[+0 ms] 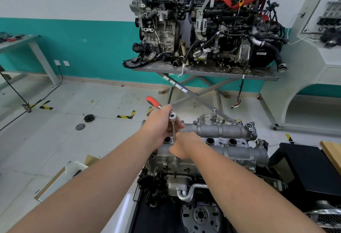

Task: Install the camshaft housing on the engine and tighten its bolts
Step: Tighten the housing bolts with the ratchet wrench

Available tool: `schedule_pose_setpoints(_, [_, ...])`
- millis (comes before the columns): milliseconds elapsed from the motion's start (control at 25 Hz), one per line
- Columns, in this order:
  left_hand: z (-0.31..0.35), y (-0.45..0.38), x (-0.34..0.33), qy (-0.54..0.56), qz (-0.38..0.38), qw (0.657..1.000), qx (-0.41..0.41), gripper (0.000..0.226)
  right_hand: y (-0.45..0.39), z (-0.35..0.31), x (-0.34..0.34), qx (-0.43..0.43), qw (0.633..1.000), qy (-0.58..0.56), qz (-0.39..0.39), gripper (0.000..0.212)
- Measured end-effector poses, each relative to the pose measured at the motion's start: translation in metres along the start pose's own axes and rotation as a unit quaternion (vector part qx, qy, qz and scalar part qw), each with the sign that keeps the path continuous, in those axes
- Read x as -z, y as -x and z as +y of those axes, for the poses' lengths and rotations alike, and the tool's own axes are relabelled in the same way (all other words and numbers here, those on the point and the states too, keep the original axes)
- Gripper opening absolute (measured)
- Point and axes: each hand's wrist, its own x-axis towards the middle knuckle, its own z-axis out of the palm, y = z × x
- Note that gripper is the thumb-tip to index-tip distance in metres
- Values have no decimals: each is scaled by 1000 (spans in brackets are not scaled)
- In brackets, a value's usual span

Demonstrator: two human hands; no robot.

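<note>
The grey camshaft housing (227, 140) lies on top of the engine (184, 181) in front of me, with round plug holes along its middle. A ratchet wrench (172, 117) with a red and black handle stands over the housing's left end, its extension bar pointing down. My left hand (158, 124) grips the ratchet at its head. My right hand (184, 145) holds the lower part of the extension, just above the housing. The socket and the bolt under it are hidden by my right hand.
Two other engines (203, 22) stand on a scissor-leg metal table (203, 72) against the teal wall. Two round pulleys (89, 118) lie on the floor at left. A black bench (304, 168) is at right, and a cardboard sheet (55, 179) at lower left.
</note>
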Motion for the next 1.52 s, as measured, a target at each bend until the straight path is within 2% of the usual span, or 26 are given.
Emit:
schedule_pose_setpoints(120, [22, 2, 2, -185, -43, 982, 14, 18, 3, 0, 1, -1, 1000, -11, 1, 15])
schedule_pose_setpoints(200, [34, 2, 2, -354, -67, 933, -20, 24, 5, 0, 2, 5, 1000, 0, 2, 24])
schedule_pose_setpoints(240, [38, 2, 2, -454, -71, 886, -61, 28, 4, 0, 1, 6, 1000, 3, 2, 27])
schedule_pose_setpoints(280, [41, 3, 1, -549, -69, 825, -113, 34, 5, -1, 1, 8, 1000, 4, 0, 29])
schedule_pose_setpoints(320, [42, 5, 0, -622, -66, 763, -164, 39, 4, 0, 1, 7, 1000, 4, 0, 29])
schedule_pose_setpoints(360, [42, 6, -1, -664, -67, 716, -206, 42, 4, 0, 1, 5, 1000, 2, 0, 29])
schedule_pose_setpoints(440, [37, 6, -1, -703, -81, 655, -265, 42, 4, 0, 1, 11, 1000, -4, -1, 23])
schedule_pose_setpoints(520, [31, 5, 2, -747, -107, 572, -322, 37, 4, 1, 1, 8, 1000, -4, 4, 6])
schedule_pose_setpoints(560, [27, 5, 5, -760, -109, 537, -351, 35, -1, 3, -3, 3, 1000, -17, 16, 8])
schedule_pose_setpoints(600, [22, 3, 7, -757, -96, 518, -386, 35, -2, 3, -6, 8, 999, -18, 34, 12])
schedule_pose_setpoints(640, [16, 2, 10, -732, -75, 522, -432, 37, -4, 2, -9, 19, 998, -24, 48, 14])
schedule_pose_setpoints(680, [8, 1, 12, -686, -52, 545, -480, 41, -5, 5, -12, 39, 996, -49, 57, 14])
schedule_pose_setpoints(720, [0, 2, 13, -629, -29, 579, -518, 45, -7, 7, -14, 50, 991, -100, 67, 20])
schedule_pose_setpoints(800, [-18, 3, 13, -507, 23, 657, -558, 46, -8, 9, -16, 46, 987, -117, 98, 32])
schedule_pose_setpoints(880, [-36, 6, 9, -379, 45, 758, -529, 36, -6, 7, -12, 66, 992, -79, 72, 27])
schedule_pose_setpoints(960, [-44, 12, -3, -223, 40, 866, -445, 27, -6, 1, -9, 59, 998, 11, 28, 24])
schedule_pose_setpoints(1000, [-45, 14, -10, -139, 38, 906, -398, 27, -5, 0, -6, 63, 998, 17, 14, 20])
schedule_pose_setpoints(1040, [-46, 14, -15, -72, 41, 929, -362, 27, -7, 1, -6, 67, 997, 31, 2, 16])
schedule_pose_setpoints(1160, [-44, 9, -17, 78, 17, 968, -238, 33, -7, 2, -5, 63, 997, 48, 4, 11])
schedule_pose_setpoints(1240, [-34, 3, -10, 178, -23, 977, -113, 42, -5, 1, -3, 46, 998, 41, 15, 13])
schedule_pose_setpoints(1280, [-29, 1, -7, 193, -31, 978, -67, 40, -4, 0, -3, 32, 999, 30, 17, 13])
schedule_pose_setpoints(1360, [-19, -4, -3, 154, -28, 988, -18, 33, -2, 0, -2, 6, 1000, 7, 9, 12])
schedule_pose_setpoints(1520, [-3, -9, 4, -37, -44, 998, -11, 37, 2, 0, 1, 3, 1000, -23, 6, 10])
